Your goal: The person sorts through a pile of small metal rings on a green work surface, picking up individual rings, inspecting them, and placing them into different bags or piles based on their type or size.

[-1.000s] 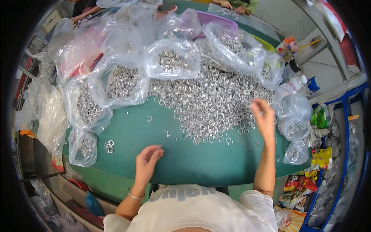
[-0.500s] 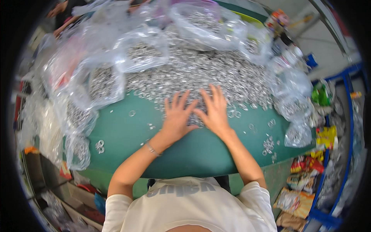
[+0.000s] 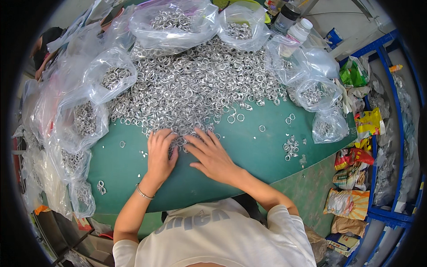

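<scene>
A wide heap of small silver metal rings [image 3: 178, 84] covers the far part of a green tabletop [image 3: 240, 173]. At the heap's near edge, my left hand [image 3: 160, 153] rests on the rings, fingers bent downward and thumb apart; some rings show beside its thumb. My right hand [image 3: 212, 156] lies just right of it, open with spread fingers, its fingertips touching the same edge. A small cluster of rings [image 3: 180, 143] sits between the two hands. Neither hand visibly grips a ring. My left wrist wears a bracelet.
Clear plastic bags holding rings line the left [image 3: 84, 118], back [image 3: 173, 20] and right [image 3: 329, 127]. Loose rings [image 3: 291, 147] lie at the right. White bottle [image 3: 300, 30] stands back right. A blue rack [image 3: 402, 133] and colourful packets [image 3: 356, 158] flank the table. Another person shows far left.
Both hands have drawn toward me, off the heap's middle to its near edge, with rings gathered between them. The left fingers are more bent. The whole view has shifted and sharpened.
</scene>
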`<move>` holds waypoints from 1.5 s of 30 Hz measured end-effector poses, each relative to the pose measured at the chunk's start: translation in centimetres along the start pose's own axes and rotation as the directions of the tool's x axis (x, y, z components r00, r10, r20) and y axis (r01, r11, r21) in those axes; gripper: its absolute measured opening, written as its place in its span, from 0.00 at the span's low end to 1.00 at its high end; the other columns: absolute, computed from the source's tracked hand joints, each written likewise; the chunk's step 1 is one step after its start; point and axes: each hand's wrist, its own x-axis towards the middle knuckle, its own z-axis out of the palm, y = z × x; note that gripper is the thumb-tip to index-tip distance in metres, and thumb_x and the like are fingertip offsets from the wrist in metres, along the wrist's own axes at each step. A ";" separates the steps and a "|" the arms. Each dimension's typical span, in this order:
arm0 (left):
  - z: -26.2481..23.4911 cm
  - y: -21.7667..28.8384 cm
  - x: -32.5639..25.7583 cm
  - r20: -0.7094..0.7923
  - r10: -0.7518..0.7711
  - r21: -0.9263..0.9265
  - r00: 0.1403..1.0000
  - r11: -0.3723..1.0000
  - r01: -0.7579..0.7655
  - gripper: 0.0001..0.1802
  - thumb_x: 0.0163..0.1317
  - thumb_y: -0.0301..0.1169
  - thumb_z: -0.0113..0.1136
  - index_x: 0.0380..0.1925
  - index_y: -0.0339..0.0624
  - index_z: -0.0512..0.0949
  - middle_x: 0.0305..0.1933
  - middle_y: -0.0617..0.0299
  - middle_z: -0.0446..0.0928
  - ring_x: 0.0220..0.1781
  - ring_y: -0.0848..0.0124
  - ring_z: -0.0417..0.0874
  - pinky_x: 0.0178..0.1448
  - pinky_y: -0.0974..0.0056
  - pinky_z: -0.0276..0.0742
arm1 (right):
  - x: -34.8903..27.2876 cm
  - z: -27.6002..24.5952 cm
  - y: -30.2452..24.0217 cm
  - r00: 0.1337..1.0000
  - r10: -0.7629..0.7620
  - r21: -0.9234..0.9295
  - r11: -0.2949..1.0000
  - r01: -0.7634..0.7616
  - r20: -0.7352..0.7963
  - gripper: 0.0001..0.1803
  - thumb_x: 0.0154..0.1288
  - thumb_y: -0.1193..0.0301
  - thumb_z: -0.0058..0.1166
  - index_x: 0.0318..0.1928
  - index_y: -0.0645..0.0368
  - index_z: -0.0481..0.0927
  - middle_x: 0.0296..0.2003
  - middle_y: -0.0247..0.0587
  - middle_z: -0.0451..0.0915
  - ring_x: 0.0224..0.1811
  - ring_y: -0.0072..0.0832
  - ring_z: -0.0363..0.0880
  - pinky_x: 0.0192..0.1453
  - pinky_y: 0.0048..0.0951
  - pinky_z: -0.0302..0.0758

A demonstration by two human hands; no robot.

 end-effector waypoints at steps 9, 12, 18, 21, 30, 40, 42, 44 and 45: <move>-0.3 3.0 -0.3 -0.086 -0.109 0.094 0.990 0.989 0.117 0.22 0.52 0.18 0.59 0.49 0.41 0.74 0.61 0.47 0.63 0.66 0.46 0.61 0.68 0.48 0.55 | -13.0 -8.5 5.4 0.742 0.406 -0.044 0.863 -0.504 -0.533 0.25 0.54 0.70 0.62 0.54 0.62 0.74 0.56 0.47 0.73 0.63 0.47 0.67 0.66 0.44 0.61; 0.8 5.9 0.7 -0.049 -0.036 0.027 0.998 0.999 0.038 0.22 0.52 0.18 0.59 0.49 0.41 0.74 0.62 0.47 0.62 0.67 0.46 0.60 0.69 0.47 0.54 | -16.8 -9.7 7.7 0.642 0.526 -0.119 0.715 -0.689 -0.557 0.31 0.61 0.65 0.57 0.62 0.64 0.65 0.61 0.50 0.66 0.68 0.47 0.58 0.69 0.44 0.54; 3.6 10.6 2.2 0.098 0.092 -0.010 0.991 0.996 -0.092 0.21 0.52 0.20 0.59 0.49 0.39 0.74 0.64 0.48 0.62 0.69 0.45 0.57 0.69 0.43 0.53 | -17.8 -8.5 9.0 0.596 0.599 -0.024 0.694 -0.719 -0.535 0.31 0.67 0.63 0.49 0.65 0.66 0.60 0.64 0.56 0.61 0.70 0.50 0.52 0.71 0.46 0.49; 5.0 11.2 2.2 0.156 0.118 -0.056 0.981 0.992 -0.110 0.21 0.53 0.21 0.58 0.49 0.38 0.74 0.66 0.49 0.61 0.70 0.46 0.57 0.70 0.42 0.53 | -16.7 -7.8 7.4 0.690 0.568 -0.038 0.759 -0.650 -0.449 0.31 0.65 0.66 0.52 0.64 0.66 0.60 0.64 0.56 0.60 0.70 0.52 0.51 0.71 0.47 0.52; 7.2 15.8 1.3 0.260 0.282 -0.348 0.924 0.919 -0.183 0.19 0.54 0.21 0.59 0.48 0.35 0.73 0.61 0.49 0.67 0.63 0.49 0.68 0.64 0.52 0.67 | -16.1 -8.6 7.9 0.816 0.470 -0.112 0.840 -0.530 -0.335 0.30 0.55 0.70 0.62 0.59 0.61 0.69 0.65 0.49 0.61 0.70 0.50 0.53 0.71 0.49 0.53; 5.6 15.8 -5.4 0.823 0.325 -0.559 0.466 0.609 0.562 0.17 0.68 0.31 0.49 0.54 0.36 0.72 0.53 0.52 0.76 0.56 0.61 0.76 0.60 0.62 0.71 | -15.4 -5.7 5.7 0.904 0.323 -0.007 0.941 -0.339 -0.279 0.19 0.58 0.72 0.59 0.50 0.62 0.76 0.59 0.49 0.67 0.66 0.49 0.61 0.68 0.52 0.58; 6.5 15.5 -6.4 0.846 0.355 -0.530 0.397 0.634 0.564 0.19 0.71 0.34 0.45 0.58 0.37 0.70 0.59 0.52 0.72 0.62 0.62 0.71 0.67 0.61 0.63 | -15.3 -5.1 5.3 0.923 0.286 -0.026 0.953 -0.302 -0.257 0.19 0.58 0.72 0.59 0.50 0.63 0.75 0.59 0.49 0.66 0.65 0.49 0.62 0.68 0.52 0.59; 8.3 14.8 -8.0 0.848 0.338 -0.529 0.409 0.586 0.613 0.20 0.71 0.33 0.45 0.59 0.37 0.68 0.60 0.52 0.70 0.63 0.62 0.69 0.68 0.62 0.62 | -15.0 -4.8 5.2 0.933 0.258 -0.007 0.963 -0.268 -0.253 0.19 0.57 0.71 0.60 0.49 0.63 0.76 0.58 0.49 0.67 0.65 0.49 0.62 0.68 0.52 0.60; 8.9 14.5 -8.6 0.851 0.319 -0.524 0.416 0.561 0.641 0.21 0.71 0.33 0.45 0.60 0.37 0.67 0.61 0.52 0.70 0.64 0.62 0.69 0.68 0.62 0.62 | -14.8 -4.5 5.1 0.939 0.239 0.010 0.970 -0.244 -0.247 0.19 0.57 0.71 0.60 0.49 0.63 0.76 0.58 0.49 0.67 0.65 0.49 0.62 0.67 0.52 0.60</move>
